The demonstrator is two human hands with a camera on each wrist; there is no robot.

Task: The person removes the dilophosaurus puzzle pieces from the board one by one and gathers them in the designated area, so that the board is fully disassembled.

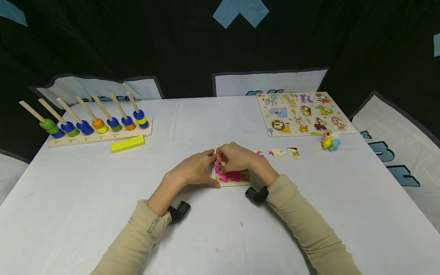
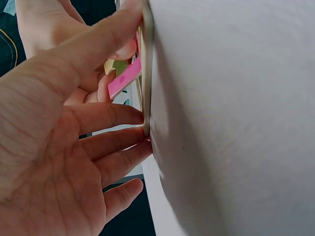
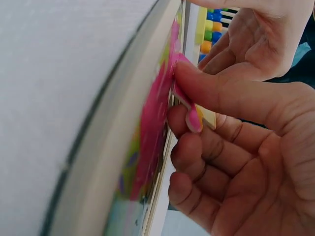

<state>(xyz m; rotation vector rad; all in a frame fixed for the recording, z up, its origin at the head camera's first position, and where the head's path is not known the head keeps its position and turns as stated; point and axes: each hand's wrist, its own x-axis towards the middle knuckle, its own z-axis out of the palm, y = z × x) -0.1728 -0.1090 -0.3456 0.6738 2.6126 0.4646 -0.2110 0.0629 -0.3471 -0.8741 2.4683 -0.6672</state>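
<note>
Right grip (image 1: 236,156) pinches a pink puzzle piece (image 2: 125,78), the board (image 1: 235,185) just beneath; left grip (image 1: 193,169), uncurled, braces the board's edge, likely for steadiness.

Pink-and-green puzzle (image 1: 235,176), white surface (image 1: 209,236)
Beige sleeves (image 1: 306,225); yellow block (image 1: 128,144) at left; far right, a multicoloured animal-patterned board (image 1: 298,114); black backdrop (image 1: 178,46).

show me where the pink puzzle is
In the head view, the pink puzzle lies near the centre, partly under the right hand, with the left hand at its left edge.
</note>
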